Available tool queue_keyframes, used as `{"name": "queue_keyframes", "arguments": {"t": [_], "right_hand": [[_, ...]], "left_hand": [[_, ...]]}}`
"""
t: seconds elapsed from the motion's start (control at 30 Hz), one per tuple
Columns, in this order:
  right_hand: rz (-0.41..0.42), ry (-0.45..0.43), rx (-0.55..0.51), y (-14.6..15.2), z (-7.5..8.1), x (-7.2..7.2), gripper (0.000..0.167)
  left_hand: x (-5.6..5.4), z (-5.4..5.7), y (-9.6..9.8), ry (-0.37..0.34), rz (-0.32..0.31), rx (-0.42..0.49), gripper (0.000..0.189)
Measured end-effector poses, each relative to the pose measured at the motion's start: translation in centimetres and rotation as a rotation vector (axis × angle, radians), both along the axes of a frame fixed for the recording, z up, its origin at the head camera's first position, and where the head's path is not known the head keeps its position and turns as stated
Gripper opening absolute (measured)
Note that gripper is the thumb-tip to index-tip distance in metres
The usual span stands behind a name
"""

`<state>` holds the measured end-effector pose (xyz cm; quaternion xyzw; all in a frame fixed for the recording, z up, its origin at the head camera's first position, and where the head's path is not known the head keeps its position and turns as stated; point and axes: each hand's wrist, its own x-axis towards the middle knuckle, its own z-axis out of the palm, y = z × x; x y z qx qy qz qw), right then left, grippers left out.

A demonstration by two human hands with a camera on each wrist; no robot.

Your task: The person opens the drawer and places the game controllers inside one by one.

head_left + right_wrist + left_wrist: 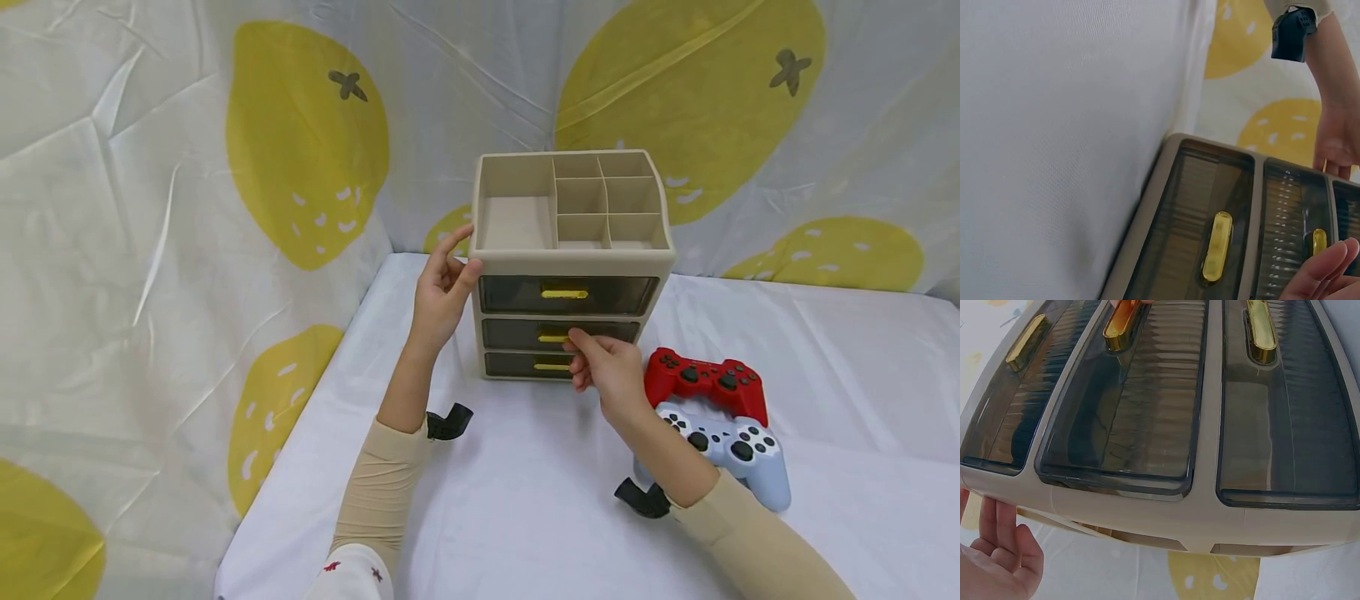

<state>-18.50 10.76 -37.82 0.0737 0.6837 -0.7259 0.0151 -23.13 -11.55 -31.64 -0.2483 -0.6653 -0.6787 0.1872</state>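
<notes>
A beige desktop organizer (576, 263) with three dark see-through drawers stands upright on the white cloth. Each drawer has a gold handle; compartments divide its top. My left hand (442, 304) touches the organizer's left side near the upper front corner, thumb and fingers extended. In the left wrist view, the left hand (1007, 556) is against that side wall. My right hand (611, 371) pinches the middle drawer's handle (553, 338) at its right end. The middle drawer (1129, 419) stands slightly proud of the frame. The right wrist view shows the right fingers (1319, 269) beside this handle.
A red game controller (705, 379) and a light blue one (765, 467) lie right of the organizer, partly behind my right forearm. A lemon-print curtain (465, 100) hangs behind and to the left. Black wrist mounts (450, 422) sit on both forearms.
</notes>
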Motion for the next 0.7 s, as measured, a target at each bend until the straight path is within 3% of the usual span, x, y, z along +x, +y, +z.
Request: {"name": "queue_keyframes", "arguments": {"t": [0.7], "right_hand": [[0.002, -0.053, 0.038, 0.4, 0.0, 2.5, 0.045]], "left_hand": [[0.3, 0.2, 0.1, -0.004, 0.002, -0.004, 0.081]]}}
